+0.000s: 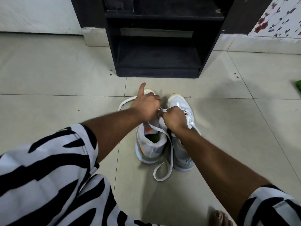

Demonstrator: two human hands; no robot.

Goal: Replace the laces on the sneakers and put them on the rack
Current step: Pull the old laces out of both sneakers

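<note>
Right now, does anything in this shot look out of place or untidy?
Mostly the white lace: its loose length trails off the left sneaker and loops on the floor tiles behind the heels. Something green sits inside that sneaker's opening; what it is can't be told.

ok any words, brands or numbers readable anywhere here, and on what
None can be read.
Left sneaker: orange patches on the tongue and side, too blurred to tell whether they hold text.
Dark rack: a glossy box on its upper shelf shows a faint mark, illegible.
Wall panel: floral pattern only.

Grey sneakers [164, 136], white laces [160, 172], black rack [156, 46]
</note>
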